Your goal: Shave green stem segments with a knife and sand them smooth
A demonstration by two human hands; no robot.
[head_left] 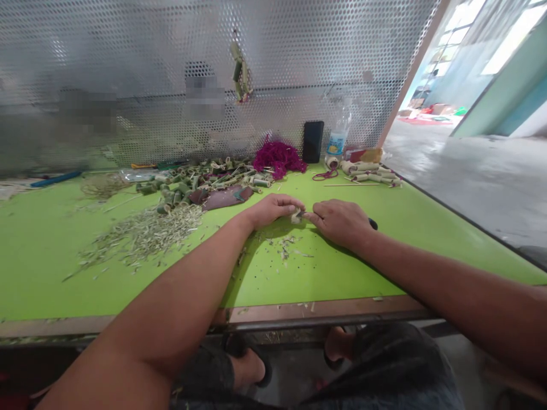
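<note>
Both hands are meeting over the green table. The left hand is pinching a small bamboo piece between the two hands, and the right hand is touching it with its fingertips while apparently clenching a dark handle. The shavings heap left of the left hand and the tied bundles beyond the right suggest plenty is done. Loose bamboo rings beyond the left hand are waiting.

Green table lies open right and front — shavings left, bamboo rings behind.
</note>
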